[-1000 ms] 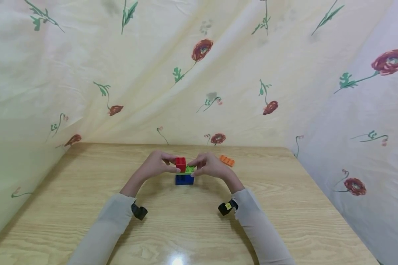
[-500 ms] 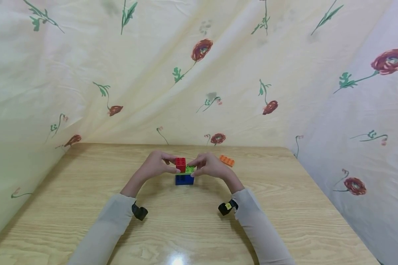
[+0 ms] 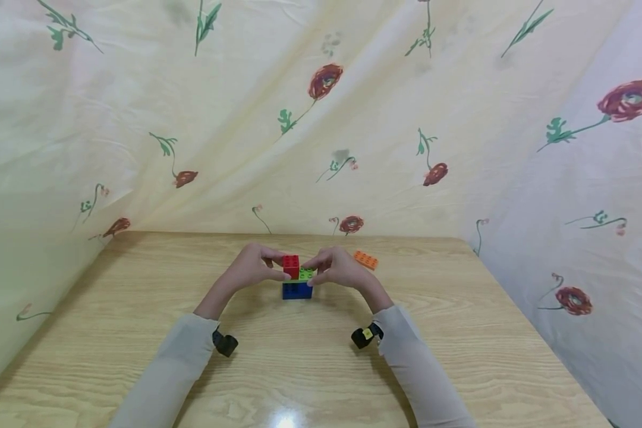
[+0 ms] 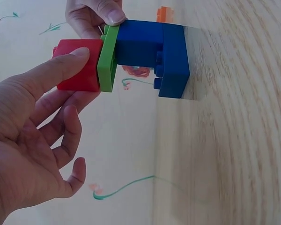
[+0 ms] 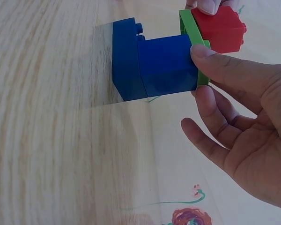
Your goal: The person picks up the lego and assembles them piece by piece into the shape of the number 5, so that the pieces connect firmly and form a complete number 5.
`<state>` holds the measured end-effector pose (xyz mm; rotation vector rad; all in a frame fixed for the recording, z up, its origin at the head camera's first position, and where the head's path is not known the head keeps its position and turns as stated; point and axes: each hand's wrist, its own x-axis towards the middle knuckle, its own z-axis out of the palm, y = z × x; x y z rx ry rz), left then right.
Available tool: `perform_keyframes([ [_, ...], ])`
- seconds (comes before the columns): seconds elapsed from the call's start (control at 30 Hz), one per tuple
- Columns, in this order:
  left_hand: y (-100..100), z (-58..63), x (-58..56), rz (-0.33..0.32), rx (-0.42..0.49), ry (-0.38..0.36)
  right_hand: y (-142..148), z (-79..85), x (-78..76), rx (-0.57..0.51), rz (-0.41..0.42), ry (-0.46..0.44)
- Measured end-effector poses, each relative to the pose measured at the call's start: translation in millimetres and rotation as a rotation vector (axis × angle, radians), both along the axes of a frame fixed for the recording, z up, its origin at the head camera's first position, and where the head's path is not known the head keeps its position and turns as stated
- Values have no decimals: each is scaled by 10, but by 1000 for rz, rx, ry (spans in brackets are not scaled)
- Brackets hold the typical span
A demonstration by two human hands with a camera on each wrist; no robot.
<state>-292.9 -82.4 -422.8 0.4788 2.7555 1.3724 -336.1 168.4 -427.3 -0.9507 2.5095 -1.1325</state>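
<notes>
A small stack of building bricks stands on the table in the head view. At its bottom is a long blue brick, with a shorter blue brick on one end of it. A thin green brick spans the top, leaving a gap beneath its left part. My left hand pinches the red brick, which sits on the green brick's left end. From the other side my right hand pinches the right end of the green brick, its thumb also over the edge of the shorter blue brick.
Behind my right hand, a flat orange brick lies on the wooden table. A flower-patterned cloth hangs behind the table and along both sides. Each wrist wears a small black camera.
</notes>
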Motion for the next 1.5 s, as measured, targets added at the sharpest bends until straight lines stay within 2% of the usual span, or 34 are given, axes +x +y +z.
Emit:
perform_keyframes([
  [0.43, 27, 51, 16, -52, -10, 60, 7, 36, 26, -32, -2, -28],
  [0.63, 10, 32, 1, -48, -18, 59, -2, 34, 17, -38, 1, -31],
  [0.93, -9, -34, 8, -56, 7, 19, 2, 13, 29, -19, -3, -38],
  [1.5, 9, 13, 2, -97, -36, 52, 10, 18, 17, -17, -10, -28],
])
